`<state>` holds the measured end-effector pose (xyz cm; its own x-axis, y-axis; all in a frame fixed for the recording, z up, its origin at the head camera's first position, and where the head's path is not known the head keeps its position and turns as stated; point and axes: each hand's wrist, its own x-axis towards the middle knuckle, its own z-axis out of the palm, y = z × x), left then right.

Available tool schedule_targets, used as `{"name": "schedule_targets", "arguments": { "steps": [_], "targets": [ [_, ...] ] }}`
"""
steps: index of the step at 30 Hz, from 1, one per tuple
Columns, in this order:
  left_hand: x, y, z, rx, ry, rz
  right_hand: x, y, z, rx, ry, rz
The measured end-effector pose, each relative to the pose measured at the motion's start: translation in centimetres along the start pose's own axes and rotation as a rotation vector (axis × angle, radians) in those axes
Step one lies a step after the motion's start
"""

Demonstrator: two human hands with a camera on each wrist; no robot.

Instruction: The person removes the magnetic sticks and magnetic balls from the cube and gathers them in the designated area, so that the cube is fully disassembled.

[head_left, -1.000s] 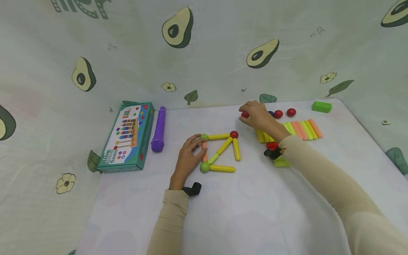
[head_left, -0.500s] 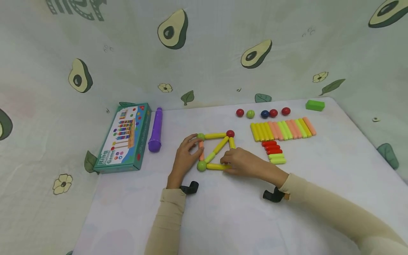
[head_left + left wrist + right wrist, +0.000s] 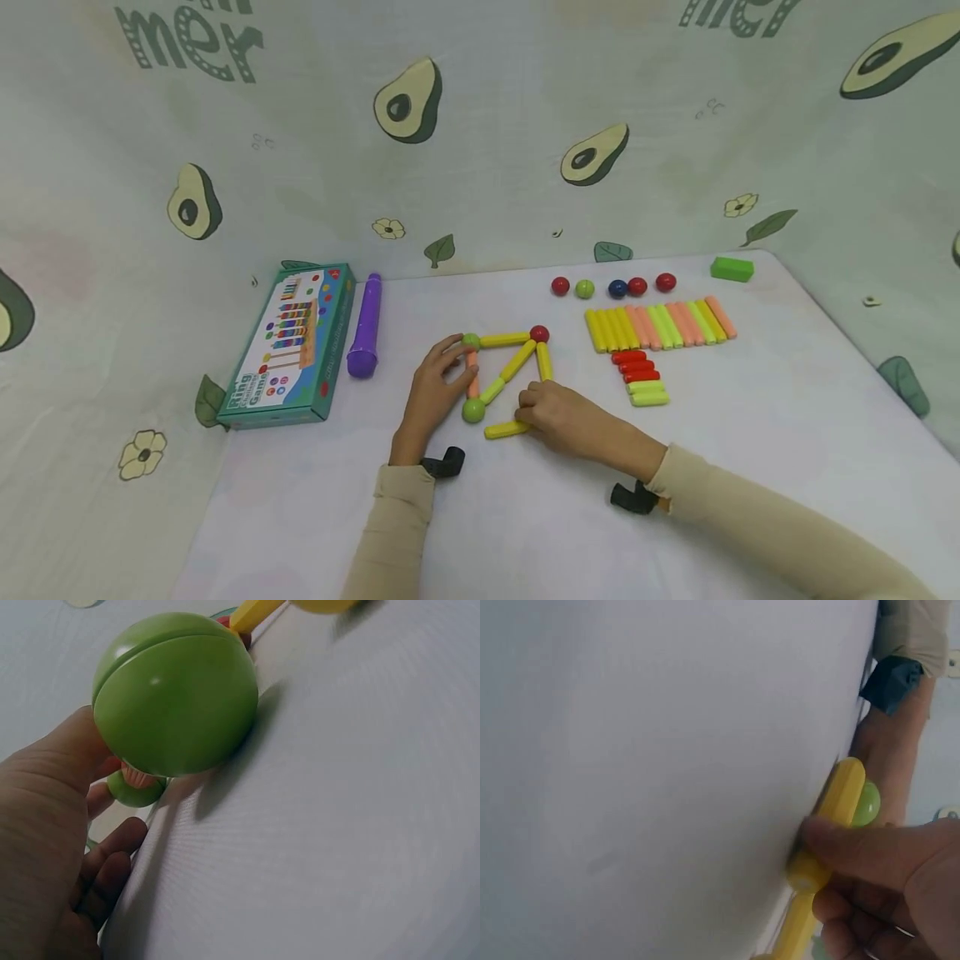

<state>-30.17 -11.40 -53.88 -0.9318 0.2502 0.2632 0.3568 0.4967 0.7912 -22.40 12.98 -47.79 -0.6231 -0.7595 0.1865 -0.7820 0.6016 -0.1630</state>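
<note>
My right hand (image 3: 566, 419) pinches a yellow stick (image 3: 504, 430) low over the table; the thumb lies along it in the right wrist view. Its left end stands apart from the near green ball (image 3: 473, 410). On the left side, my left hand (image 3: 429, 398) holds a salmon stick (image 3: 472, 375) between thumb and fingers, fingertips at the far green ball (image 3: 471, 341). A yellow stick (image 3: 504, 340) links that ball to a red ball (image 3: 539, 333). From the red ball, a yellow-and-lime diagonal (image 3: 518, 360) runs to the near green ball, and another yellow stick (image 3: 544, 360) points toward me.
Right of the frame lie a row of coloured sticks (image 3: 660, 325) and a short stack of red and lime sticks (image 3: 637, 367). Loose balls (image 3: 585, 289) and a green block (image 3: 732, 268) line the back. A game box (image 3: 288, 346) and purple microphone (image 3: 366, 325) sit left.
My right hand came from the red ball at the back, leaving it there, to the yellow bottom stick, and has drawn it off the near green ball toward me. My left hand stays.
</note>
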Motion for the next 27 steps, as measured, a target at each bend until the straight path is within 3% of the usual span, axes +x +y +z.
{"name": "schedule_targets", "arguments": {
  "steps": [7, 11, 14, 19, 27],
  "targets": [
    [0.0, 0.0, -0.1, 0.008, 0.009, 0.019, -1.7, 0.1, -0.7, 0.112, 0.024, 0.132],
    [0.0, -0.1, -0.4, 0.01, 0.023, 0.017, -2.5, 1.0, -1.8, 0.15, 0.06, 0.256],
    [0.2, -0.1, -0.5, 0.016, 0.024, 0.013, -2.9, 2.0, -2.7, 0.186, 0.107, 0.367],
    [0.2, -0.1, -0.4, 0.013, 0.01, 0.01, -3.5, 4.3, -4.4, 0.188, 0.179, 0.486],
    [0.1, 0.1, -0.1, 0.0, 0.005, 0.006, -3.8, 7.8, -6.0, 0.149, 0.187, 0.694]
  ]
}}
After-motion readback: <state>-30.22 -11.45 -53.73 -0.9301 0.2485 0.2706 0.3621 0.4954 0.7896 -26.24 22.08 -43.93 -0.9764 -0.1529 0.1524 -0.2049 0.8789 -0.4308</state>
